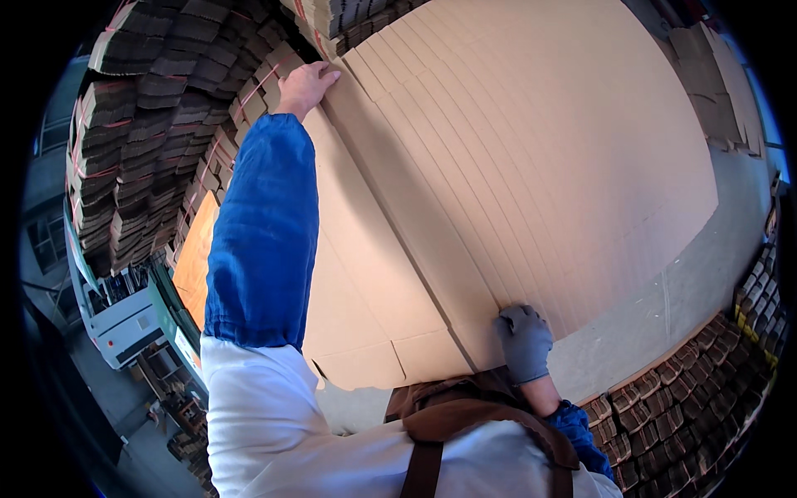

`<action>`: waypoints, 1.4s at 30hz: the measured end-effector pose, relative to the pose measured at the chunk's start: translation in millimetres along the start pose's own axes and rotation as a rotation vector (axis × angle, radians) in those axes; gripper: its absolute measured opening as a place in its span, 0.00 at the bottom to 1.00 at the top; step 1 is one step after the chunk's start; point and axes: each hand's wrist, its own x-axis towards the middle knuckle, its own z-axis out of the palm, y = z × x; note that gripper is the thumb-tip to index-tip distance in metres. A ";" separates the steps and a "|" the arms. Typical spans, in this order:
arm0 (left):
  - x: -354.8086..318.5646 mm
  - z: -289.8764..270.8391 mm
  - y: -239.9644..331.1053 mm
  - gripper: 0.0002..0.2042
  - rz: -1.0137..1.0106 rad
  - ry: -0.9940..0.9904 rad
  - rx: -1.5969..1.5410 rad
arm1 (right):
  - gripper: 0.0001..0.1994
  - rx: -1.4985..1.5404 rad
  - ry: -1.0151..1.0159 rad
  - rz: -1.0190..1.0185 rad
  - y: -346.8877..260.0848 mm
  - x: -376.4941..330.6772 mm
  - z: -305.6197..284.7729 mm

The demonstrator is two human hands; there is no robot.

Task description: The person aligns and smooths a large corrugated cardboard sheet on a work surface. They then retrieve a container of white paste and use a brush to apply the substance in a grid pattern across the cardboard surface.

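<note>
Cardboard sheet (419,220) lies beside tied stacks (104,158), left hand (305,86) and right hand (525,339) pinching edges.

grey floor (631,342) shows at right, while tied cardboard stacks (124,149) rise at left near a pale machine (129,325).

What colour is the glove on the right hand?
Grey; the glove shows best in the head view.

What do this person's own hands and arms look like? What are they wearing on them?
The left hand wears no glove; its forearm has a loose, wrinkled bright-blue sleeve cover gathered at both ends, over a white sleeve. The right hand wears a grey glove, with a bare strip of wrist before a crumpled blue sleeve cover.
</note>
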 end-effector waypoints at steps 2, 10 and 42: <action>1.2 -2.3 -1.4 0.28 0.028 0.025 0.038 | 0.08 -0.005 0.008 -0.003 -0.1 0.2 0.4; 17.4 5.0 -15.0 0.24 -0.040 0.012 -0.280 | 0.06 -0.007 0.048 -0.026 -0.4 0.7 4.3; 84.6 42.4 -81.5 0.21 0.000 -0.006 -0.563 | 0.05 0.022 0.124 -0.071 3.8 -2.9 8.9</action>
